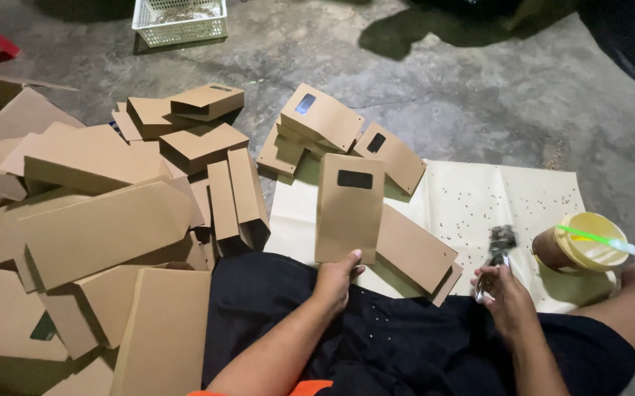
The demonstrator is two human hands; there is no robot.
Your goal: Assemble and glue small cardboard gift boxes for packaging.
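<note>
Seated person, head view, legs in dark cloth w/ small pale specks. Left hand (337,279) grips bottom edge of a flat brown card sleeve (349,207), thumb on front, fingers behind; sleeve stands upright, dark window cut-out near its top, at 12 o'clock from the hand. Right hand (504,293) closed round a small metal punch tool (499,249), tool head pointing to 12 o'clock. A second flat sleeve (414,253) lies between the hands, touching the held one's lower right edge. Cream paper sheet (479,198) under both, dotted w/ tiny punched bits. Plastic cup (578,249) w/ yellow lid & green straw at 3 o'clock of right hand, just beside. Heap of folded brown boxes (105,227) at 9 o'clock; more windowed sleeves (325,121) at 12. White basket (180,20) far at 11 o'clock, on concrete floor (479,95).
</note>
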